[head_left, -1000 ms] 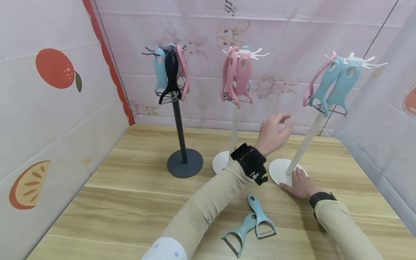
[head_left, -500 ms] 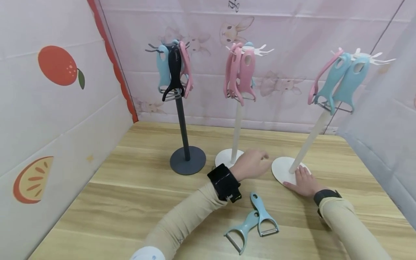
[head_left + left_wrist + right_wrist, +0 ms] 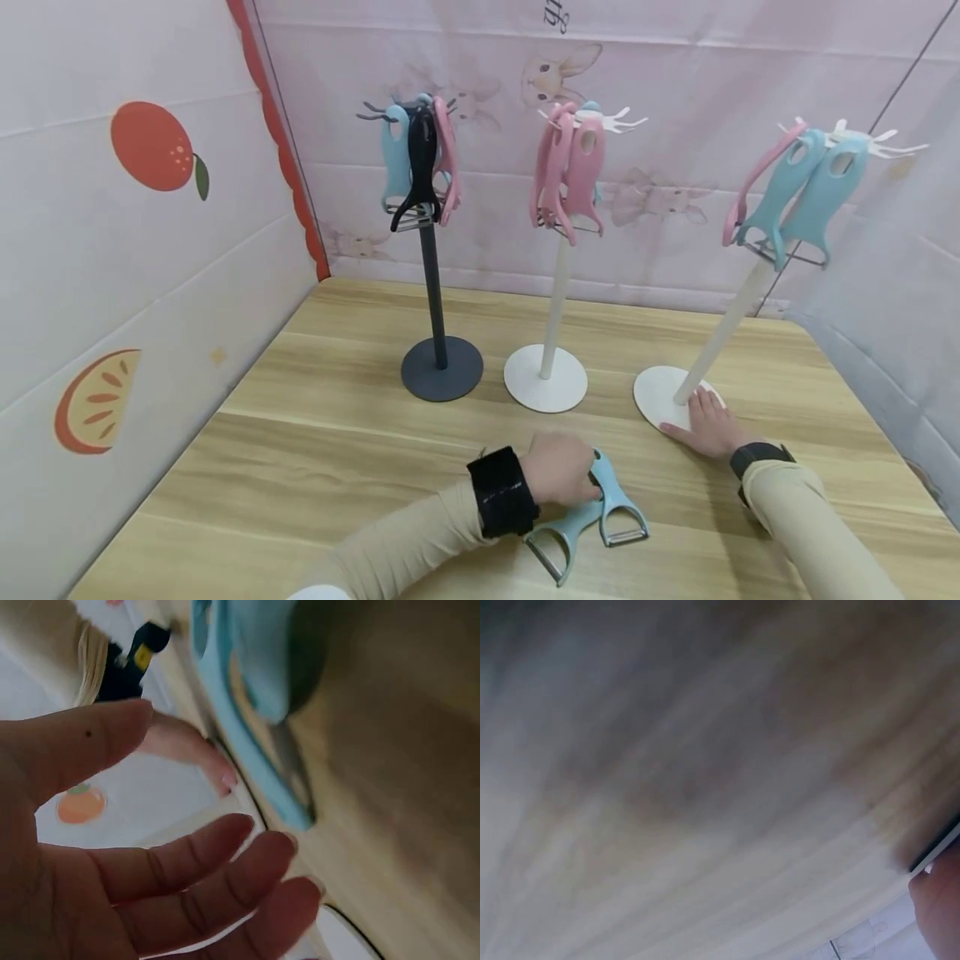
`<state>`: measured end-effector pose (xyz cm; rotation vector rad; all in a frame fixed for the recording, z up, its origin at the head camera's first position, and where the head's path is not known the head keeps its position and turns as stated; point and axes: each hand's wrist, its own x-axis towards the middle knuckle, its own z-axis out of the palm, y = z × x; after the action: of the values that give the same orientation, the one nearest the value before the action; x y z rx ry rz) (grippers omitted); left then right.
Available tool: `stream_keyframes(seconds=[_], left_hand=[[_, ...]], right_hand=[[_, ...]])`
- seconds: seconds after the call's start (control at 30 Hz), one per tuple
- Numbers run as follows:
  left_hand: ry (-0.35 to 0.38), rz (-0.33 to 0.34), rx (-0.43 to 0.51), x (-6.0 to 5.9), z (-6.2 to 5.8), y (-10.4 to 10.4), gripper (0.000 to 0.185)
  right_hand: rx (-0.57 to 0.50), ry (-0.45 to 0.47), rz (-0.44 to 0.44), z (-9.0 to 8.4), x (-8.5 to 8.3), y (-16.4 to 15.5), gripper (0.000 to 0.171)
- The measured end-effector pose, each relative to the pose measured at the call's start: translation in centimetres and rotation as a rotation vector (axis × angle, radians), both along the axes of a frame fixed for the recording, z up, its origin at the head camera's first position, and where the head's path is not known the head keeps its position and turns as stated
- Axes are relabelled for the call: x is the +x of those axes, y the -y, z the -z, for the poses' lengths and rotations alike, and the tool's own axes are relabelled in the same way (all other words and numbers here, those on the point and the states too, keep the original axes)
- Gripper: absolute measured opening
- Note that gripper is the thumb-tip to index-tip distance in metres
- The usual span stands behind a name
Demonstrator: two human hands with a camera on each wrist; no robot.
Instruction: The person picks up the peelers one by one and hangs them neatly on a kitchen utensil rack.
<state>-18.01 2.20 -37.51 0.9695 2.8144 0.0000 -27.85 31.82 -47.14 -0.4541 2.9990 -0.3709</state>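
Two light blue Y-shaped peelers lie crossed on the wooden table, one peeler (image 3: 617,498) pointing right and the other peeler (image 3: 576,523) nearer the front. Over their handle ends is my left hand (image 3: 558,468). Its thumb and fingers are spread apart in the left wrist view, with the blue plastic of a peeler (image 3: 241,739) just beyond the fingertips and nothing gripped. My right hand (image 3: 712,427) rests with extended fingers on the round white base (image 3: 654,398) of the right stand, beside its pole. Pink and blue peelers (image 3: 823,196) hang from that stand's top hooks.
A dark stand (image 3: 435,292) on the left carries blue, black and pink peelers. The middle white stand (image 3: 557,312) holds mostly pink ones. Behind them hangs a pink rabbit-print cloth (image 3: 667,75), and a white cloth wall (image 3: 67,275) borders the left side.
My left hand has come down from beside the right stand's pole, toward the front and left, to the loose blue peelers. My right hand has stayed on the base.
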Motion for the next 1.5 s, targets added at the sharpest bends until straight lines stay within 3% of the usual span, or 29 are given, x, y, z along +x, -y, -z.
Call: stream_keyframes(seconds=[0.13,0.3,0.53,0.73,0.9,1.03,1.37,1.5], left_hand=[[-0.001,0.040,-0.063,1.3,1.0,0.6,0.049],[0.054,0.040,-0.039,1.7,1.8,1.1,0.038],[-0.051,0.027,-0.066,1.2,2.0,2.1,0.030],[-0.060,0.058,-0.019,-0.3,1.2,3.4,0.024],[-0.095,0.056,0.106,-1.8,-0.7,3.5,0.025],[-0.143,0.040,0.259,-2.6,-2.5,2.5,0.032],[-0.239,0.060,0.860,-5.0,-5.9,-1.9,0.011],[-0.265,0.003,1.040,-6.6,-7.8,-3.8,0.025]], right_hand=[[-0.002,0.005,0.000,0.1,0.0,-0.1,0.097],[-0.006,0.006,0.005,0.0,0.1,-0.1,0.097],[-0.006,0.005,0.005,-0.3,0.3,0.2,0.098],[0.002,0.014,0.009,-0.2,0.3,0.1,0.099],[0.001,0.024,0.007,-0.2,0.1,0.1,0.098],[0.003,0.034,0.007,-0.3,0.2,0.1,0.097],[0.005,0.034,0.001,-0.2,-0.1,-0.3,0.099],[0.008,0.040,0.002,0.0,-0.3,-0.4,0.100]])
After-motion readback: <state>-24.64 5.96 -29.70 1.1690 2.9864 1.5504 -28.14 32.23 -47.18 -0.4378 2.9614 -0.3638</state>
